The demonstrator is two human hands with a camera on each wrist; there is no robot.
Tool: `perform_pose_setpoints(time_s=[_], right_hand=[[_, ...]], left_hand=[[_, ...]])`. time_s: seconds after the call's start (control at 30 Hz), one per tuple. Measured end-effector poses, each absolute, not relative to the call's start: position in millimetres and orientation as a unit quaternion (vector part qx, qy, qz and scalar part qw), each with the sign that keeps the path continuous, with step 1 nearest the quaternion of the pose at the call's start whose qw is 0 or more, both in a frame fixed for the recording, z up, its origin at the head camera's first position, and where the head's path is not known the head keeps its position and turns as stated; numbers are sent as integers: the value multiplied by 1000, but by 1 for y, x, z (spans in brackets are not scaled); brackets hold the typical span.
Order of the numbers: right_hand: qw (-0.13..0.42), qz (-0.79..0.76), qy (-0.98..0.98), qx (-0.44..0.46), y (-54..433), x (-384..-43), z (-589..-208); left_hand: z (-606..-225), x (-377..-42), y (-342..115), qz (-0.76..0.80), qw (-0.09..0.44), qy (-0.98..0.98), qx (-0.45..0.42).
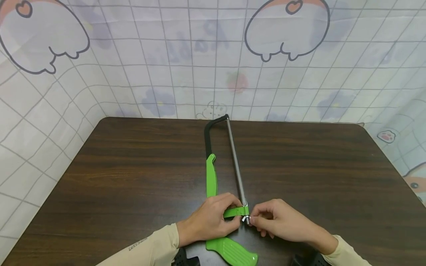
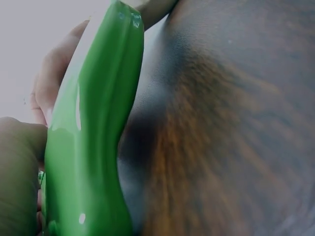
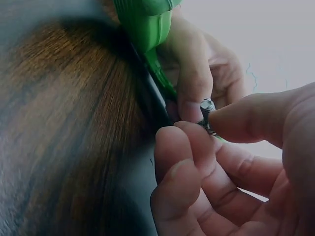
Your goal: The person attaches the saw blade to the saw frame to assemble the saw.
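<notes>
A hacksaw [image 1: 211,177] with a green handle [image 1: 234,252] and a black front frame [image 1: 208,138] lies on the brown wooden table. Its silver blade bar [image 1: 235,162] runs along the right side, away from me. My left hand [image 1: 213,220] reaches over the frame and holds the green end arm [image 1: 235,211] between thumb and fingers. At the blade's near end, my right hand [image 1: 283,221] pinches the metal wing nut [image 1: 246,220] between thumb and forefinger. In the right wrist view the threaded metal end [image 3: 206,105] shows beside the thumb; the fingers hide part of it.
The dark table [image 1: 139,162] stretches to both sides and behind the saw. A white tiled-pattern sheet [image 1: 206,55] rises along the back and sides. Black objects [image 1: 187,258] sit at the front edge beneath the sleeves.
</notes>
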State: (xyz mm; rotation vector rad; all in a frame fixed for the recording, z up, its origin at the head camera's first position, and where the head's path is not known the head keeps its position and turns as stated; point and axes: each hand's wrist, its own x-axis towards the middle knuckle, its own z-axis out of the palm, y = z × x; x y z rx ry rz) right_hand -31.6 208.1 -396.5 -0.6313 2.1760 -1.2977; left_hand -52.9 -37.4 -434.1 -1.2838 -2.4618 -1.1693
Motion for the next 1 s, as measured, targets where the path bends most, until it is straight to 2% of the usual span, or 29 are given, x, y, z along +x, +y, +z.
perform_pose_setpoints(time_s=[0.3, 0.6, 1.0], right_hand=[[217, -431, 836, -262, 209, -30, -397], [131, -363, 864, -324, 207, -28, -396], [78, -314, 877, -356, 205, -27, -398]], left_hand=[[-436, -53, -36, -368, 75, -822, -429], [-433, -53, -35, -343, 75, -835, -424], [-433, -52, -33, -335, 67, -840, -422]])
